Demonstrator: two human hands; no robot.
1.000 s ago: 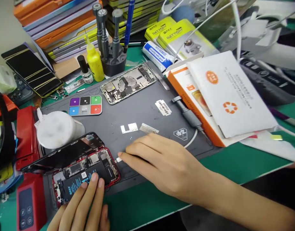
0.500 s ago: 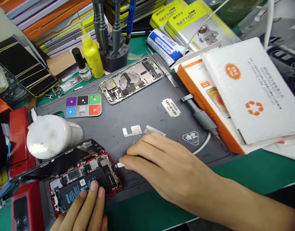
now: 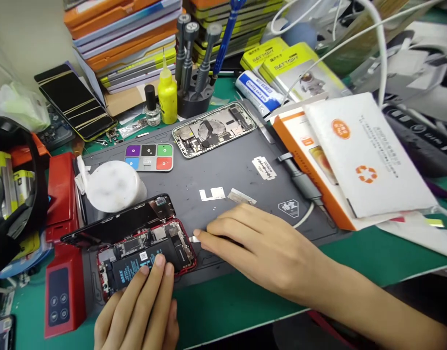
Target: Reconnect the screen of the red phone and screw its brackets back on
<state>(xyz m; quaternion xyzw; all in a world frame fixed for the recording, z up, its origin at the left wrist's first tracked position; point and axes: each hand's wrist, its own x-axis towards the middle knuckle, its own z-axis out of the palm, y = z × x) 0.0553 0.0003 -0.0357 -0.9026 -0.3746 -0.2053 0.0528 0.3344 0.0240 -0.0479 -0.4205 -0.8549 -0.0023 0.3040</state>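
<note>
An opened red phone (image 3: 146, 257) lies at the near left of a grey work mat (image 3: 223, 170), its black screen (image 3: 117, 223) propped up behind it. My left hand (image 3: 143, 311) rests two fingertips on the phone's black battery. My right hand (image 3: 260, 248) lies flat on the mat just right of the phone, its fingertips on a small white piece (image 3: 194, 238) next to the phone's edge. Two thin metal plates (image 3: 212, 194) lie on the mat just beyond my right hand.
A second opened silver phone frame (image 3: 214, 129) lies at the mat's far side. A white round container (image 3: 112, 187), a coloured screw tray (image 3: 149, 157), a razor blade (image 3: 264, 168), a yellow bottle (image 3: 167, 99), a screwdriver stand (image 3: 194, 97) and white and orange boxes (image 3: 354, 155) surround it.
Both hands stay where they were on the phone and the small piece. Only the camera view has shifted, moving the scene to the right in the picture.
</note>
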